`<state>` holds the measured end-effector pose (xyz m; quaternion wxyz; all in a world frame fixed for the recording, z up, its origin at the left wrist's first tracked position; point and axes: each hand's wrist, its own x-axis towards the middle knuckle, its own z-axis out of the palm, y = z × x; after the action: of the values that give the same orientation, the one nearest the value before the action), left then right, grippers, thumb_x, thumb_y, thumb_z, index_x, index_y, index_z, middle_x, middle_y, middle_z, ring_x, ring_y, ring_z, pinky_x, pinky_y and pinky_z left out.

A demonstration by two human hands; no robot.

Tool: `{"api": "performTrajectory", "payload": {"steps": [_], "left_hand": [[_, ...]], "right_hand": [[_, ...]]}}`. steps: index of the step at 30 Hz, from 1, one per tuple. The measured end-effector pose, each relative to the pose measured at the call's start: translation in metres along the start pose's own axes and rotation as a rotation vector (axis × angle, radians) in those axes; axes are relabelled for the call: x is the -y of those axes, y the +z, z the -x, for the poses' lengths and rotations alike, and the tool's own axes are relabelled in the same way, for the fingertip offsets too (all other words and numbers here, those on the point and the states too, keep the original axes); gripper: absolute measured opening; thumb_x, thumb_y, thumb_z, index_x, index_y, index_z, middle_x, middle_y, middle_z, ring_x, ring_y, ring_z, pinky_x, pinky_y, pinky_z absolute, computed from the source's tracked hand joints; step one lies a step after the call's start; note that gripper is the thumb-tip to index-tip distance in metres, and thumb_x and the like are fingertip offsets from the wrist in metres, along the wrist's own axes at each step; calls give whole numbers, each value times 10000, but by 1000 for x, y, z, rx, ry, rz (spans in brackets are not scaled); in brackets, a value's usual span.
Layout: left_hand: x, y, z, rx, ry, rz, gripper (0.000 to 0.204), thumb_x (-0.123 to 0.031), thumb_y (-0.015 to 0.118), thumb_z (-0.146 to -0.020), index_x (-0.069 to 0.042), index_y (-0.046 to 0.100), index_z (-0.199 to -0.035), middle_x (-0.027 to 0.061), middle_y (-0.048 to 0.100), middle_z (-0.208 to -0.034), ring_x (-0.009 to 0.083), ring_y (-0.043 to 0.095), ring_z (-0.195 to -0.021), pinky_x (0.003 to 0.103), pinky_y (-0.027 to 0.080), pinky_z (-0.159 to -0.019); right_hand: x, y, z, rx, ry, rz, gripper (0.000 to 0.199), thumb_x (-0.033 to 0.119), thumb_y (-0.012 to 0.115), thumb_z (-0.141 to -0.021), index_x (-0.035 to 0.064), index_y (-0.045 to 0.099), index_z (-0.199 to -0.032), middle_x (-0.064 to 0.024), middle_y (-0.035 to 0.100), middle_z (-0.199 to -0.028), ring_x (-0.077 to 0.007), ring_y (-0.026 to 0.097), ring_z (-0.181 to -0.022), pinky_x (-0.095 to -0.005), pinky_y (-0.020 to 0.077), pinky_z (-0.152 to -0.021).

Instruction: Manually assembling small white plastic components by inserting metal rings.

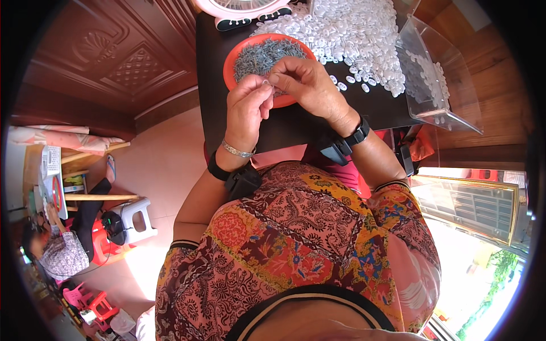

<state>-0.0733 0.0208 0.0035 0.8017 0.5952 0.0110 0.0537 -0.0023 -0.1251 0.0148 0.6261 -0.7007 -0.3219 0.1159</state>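
Head view, scanned left to right. At the far left, a co-worker [65, 256] in a patterned top sits low, well apart from the worktable. Above, a brown carved panel [96, 51] fills the upper corner. Below, a red stool [103, 307] stands on the floor; further right is a light grey stool [136, 220].

The dark worktable [211, 108] begins next. On it sits a red bowl [228, 63] filled with small grey screws [256, 55]; a pink-and-white fan [239, 7] stands just behind.

Left hand [244, 111]: raised over the near edge of the bowl, with a bracelet [238, 151] at the wrist and a black strapped unit [243, 181] on the forearm. Grip: thumb and index finger pinch a small whitish piece [265, 82], located at the fingertips above the bowl and partly covered by them.

Right hand [313, 91]: fingertips bent down just beside the piece, above the screws. Grip: thumb and index finger are drawn together; whether anything lies between them cannot be told.

Behind and to the right of this hand lies a heap of white oval pieces [352, 34], with loose ovals [365, 88] at its near edge. At the far right, a clear box [462, 96] contains similar pieces.
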Motion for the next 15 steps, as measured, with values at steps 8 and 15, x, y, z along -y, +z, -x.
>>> {"api": "performTrajectory", "payload": {"steps": [8,15], "left_hand": [[1,4,0,-9,7,-108,196,-160,485,-916,-44,559,-776,-18,502,-614,37,402,-491,179,272,-449],[0,-3,-5,-18,-44,-5,156,-143,503,-882,-34,565,-788,2,531,-614,49,427,-478,183,303,-438]], "right_hand": [[10,3,7,-44,-57,213,124,95,578,-891,-20,604,-850,-31,625,-765,-69,568,-733,-230,472,-664],[0,-42,11,-308,-108,401,196,174,611,-897,-12,651,-945,-31,647,-772,-78,571,-738,-242,468,-681]]}}
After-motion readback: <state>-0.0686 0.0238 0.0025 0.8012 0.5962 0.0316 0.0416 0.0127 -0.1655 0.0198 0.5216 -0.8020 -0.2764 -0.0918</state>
